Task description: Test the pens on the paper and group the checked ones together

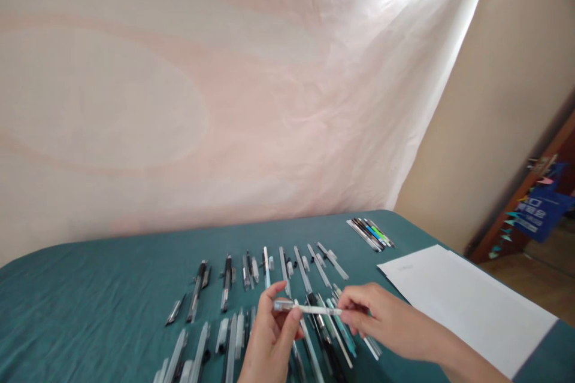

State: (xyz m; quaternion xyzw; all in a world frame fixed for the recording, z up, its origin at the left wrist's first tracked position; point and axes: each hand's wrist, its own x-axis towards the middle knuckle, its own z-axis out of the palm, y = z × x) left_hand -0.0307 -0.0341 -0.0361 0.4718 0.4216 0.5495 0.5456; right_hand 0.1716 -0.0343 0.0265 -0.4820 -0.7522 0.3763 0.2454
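My left hand (272, 340) and my right hand (381, 318) together hold one slim white pen (309, 309) level above the table. The left fingers pinch its clear cap end; the right fingers pinch the other end of the barrel. Under and around both hands lie several pens (224, 287) and loose caps in rows on the teal tablecloth (99, 305). Some pens are black, some clear or white, some teal.
A white sheet of paper (467, 302) lies on the table to the right of my hands. A small bundle of pens (372, 233) sits at the far right corner. A pale pink cloth backdrop (202, 90) hangs behind the table. A doorway shows at the right.
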